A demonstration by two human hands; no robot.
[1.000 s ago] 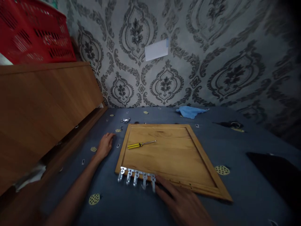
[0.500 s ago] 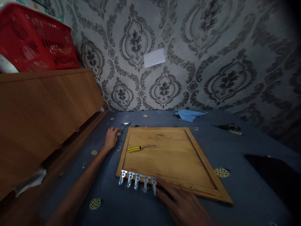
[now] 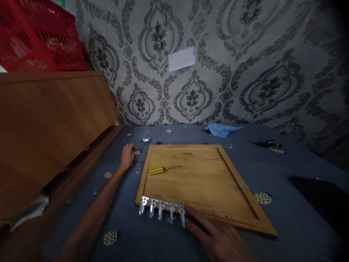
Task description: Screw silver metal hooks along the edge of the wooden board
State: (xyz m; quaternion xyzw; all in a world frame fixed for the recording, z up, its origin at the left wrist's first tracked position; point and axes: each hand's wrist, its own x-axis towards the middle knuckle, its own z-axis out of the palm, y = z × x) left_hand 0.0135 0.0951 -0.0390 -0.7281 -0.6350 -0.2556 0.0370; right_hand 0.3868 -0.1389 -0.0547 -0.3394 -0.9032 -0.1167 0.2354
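A metal hook rail with several hooks lies along the near edge of a framed wooden panel, its hooks hanging over the edge. My right hand grips the rail's right end between thumb and fingers. Beyond the panel's left side, my left hand rests on the cloth with its fingers curled together, beside small dark pieces that look like screws. Whatever its fingertips hold is hidden. A yellow-and-black screwdriver lies on the panel, tip to the right. Small dark holes show in the panel's near frame, right of the rail.
Behind my left hand lies a shiny clear packet. A blue cloth and a dark tool lie at the back right, a black flat item at the right. A wooden cabinet with a red basket stands left.
My left hand's fingers have curled in from a more stretched pose by the small pieces. My right hand stays at the rail's end. The whole view has shifted slightly.
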